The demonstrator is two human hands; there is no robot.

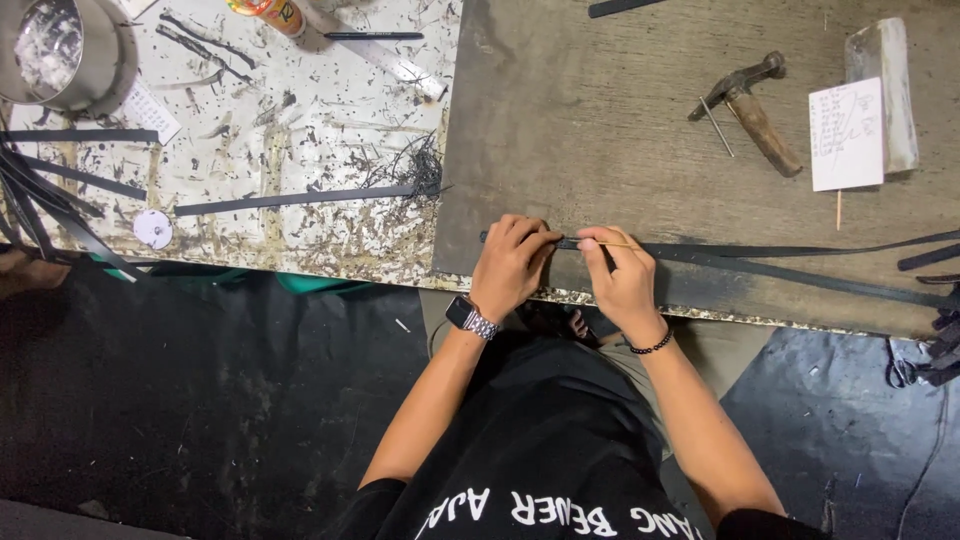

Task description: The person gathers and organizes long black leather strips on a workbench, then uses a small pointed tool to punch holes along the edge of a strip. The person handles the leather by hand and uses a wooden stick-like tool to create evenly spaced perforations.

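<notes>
Obs., head view. Hard to see first: the end of the black strip (770, 252) under my L hand (512, 268) is covered by my knuckles, so can't tell exactly where it stops. My fingertips on both hands curl down and away from the camera; contact pts w/ the strip are mostly hidden. The thin stick (618, 244) in my R hand (625, 280) is only a pale sliver; its tip and what it touches can't be made out. A second black strip (830, 283) runs just below the first and goes off the R edge of frame, as does the first. Dark scraps at far R edge are cut off, shape unclear.

Strip position: lies flat on the dark board (620, 110), near its front edge, running L to R. It passes under both hands, between them a short bare bit shows, then it trails off to the R.

Fingers: L hand narrow, fingers bunched and pressing down on the strip's L end. R hand pinched shut on the thin stick, thumb and forefinger close together, stick lying along the strip's top edge. Hands nearly touching each other.

Around: hammer (755, 110) and white paper note (846, 134) well apart at upper R of board. Metal pot (60, 50) at far upper L on the speckled white table (300, 130), w/ a long black strip piece (295, 200) on it.
</notes>
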